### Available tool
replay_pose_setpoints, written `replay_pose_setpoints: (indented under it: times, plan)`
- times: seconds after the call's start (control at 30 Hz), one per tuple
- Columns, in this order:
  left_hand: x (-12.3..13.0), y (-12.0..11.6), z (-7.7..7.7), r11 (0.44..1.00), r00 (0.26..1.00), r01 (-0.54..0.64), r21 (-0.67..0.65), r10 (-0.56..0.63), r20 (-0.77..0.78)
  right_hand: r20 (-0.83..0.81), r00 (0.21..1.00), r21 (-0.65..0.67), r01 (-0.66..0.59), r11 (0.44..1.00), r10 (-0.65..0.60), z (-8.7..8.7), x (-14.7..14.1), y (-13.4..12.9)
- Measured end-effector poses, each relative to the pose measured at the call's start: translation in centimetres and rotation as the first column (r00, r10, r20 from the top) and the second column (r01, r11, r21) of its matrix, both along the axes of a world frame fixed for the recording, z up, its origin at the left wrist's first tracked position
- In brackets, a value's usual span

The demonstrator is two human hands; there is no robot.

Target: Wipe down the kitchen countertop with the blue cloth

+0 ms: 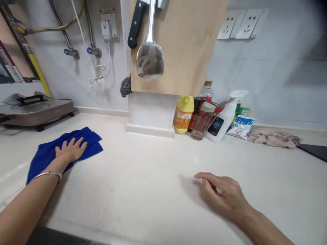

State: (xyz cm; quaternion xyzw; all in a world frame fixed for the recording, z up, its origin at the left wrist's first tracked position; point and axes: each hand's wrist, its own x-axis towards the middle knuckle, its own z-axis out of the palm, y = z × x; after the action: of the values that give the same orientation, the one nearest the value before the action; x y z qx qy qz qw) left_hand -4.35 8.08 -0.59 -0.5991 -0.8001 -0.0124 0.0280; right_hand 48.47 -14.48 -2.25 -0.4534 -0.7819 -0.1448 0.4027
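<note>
The left hand (68, 151) is pressing palm-down on a folded blue microfiber cloth (89, 144), with the wrist low and the forearm reaching in from the near left. Its fingers (74, 144) are spreading wide and lying flat, holding the cloth against the white countertop (143, 163) without gripping it. A thin metal bangle (48, 174) is sitting at that wrist. The right hand (224, 197) is hanging empty at the near right, low over the countertop, well apart from the cloth, its fingers (204, 177) curling loosely in a narrow arc. A white spray bottle (222, 119) is standing along the far wall.
</note>
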Motion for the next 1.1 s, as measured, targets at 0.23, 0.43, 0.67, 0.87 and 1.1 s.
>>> replay_pose_setpoints:
  times: [0.23, 0.43, 0.67, 0.87, 1.1]
  plan:
    - [2.9, -6.4, 0.2, 0.999, 1.000, -0.023, -0.032, 0.023, 0.008, -0.089, 0.996, 0.002, -0.015, 1.000, 0.015, 0.0, 0.5, 0.2]
    - [7.3, -11.9, -0.5, 0.992, 0.991, 0.118, -0.051, -0.120, -0.053, -0.122, 0.992, -0.115, 0.003, 0.993, -0.017, -0.4, 0.5, 0.3]
    - [15.0, -17.4, -1.4, 0.947, 0.933, 0.320, -0.042, -0.322, -0.158, -0.072, 0.997, -0.148, 0.031, 0.989, -0.042, -0.6, -0.1, 0.3]
    - [22.0, -21.0, -1.3, 0.865, 0.843, 0.499, -0.060, -0.500, -0.197, -0.016, 0.997, -0.169, 0.077, 0.983, -0.080, -0.2, -0.4, 0.1]
    - [29.9, -24.4, -1.1, 0.694, 0.688, 0.716, -0.082, -0.720, -0.092, -0.015, 0.992, -0.183, 0.118, 0.976, -0.123, 0.2, -0.5, 0.4]
